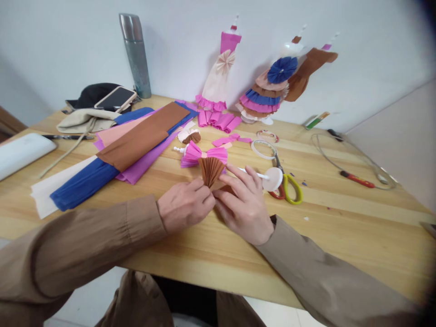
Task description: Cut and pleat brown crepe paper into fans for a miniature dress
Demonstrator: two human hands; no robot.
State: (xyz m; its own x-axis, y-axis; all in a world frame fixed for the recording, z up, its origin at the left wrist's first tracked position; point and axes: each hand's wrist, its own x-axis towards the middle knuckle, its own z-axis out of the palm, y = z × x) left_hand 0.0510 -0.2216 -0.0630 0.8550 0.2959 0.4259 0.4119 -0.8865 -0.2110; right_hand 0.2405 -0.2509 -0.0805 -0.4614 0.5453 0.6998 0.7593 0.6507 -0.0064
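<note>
Head: white disc (272,179) between right hand (244,205) and scissors (285,185)

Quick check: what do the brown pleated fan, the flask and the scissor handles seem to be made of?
Brown pleated fan: thin matte paper, perhaps crepe, going by its fine creases.
Flask: probably metal; its silvery cap shines, the greyish body looks duller.
Scissor handles: likely smooth plastic, given their solid yellow and red colouring.
</note>
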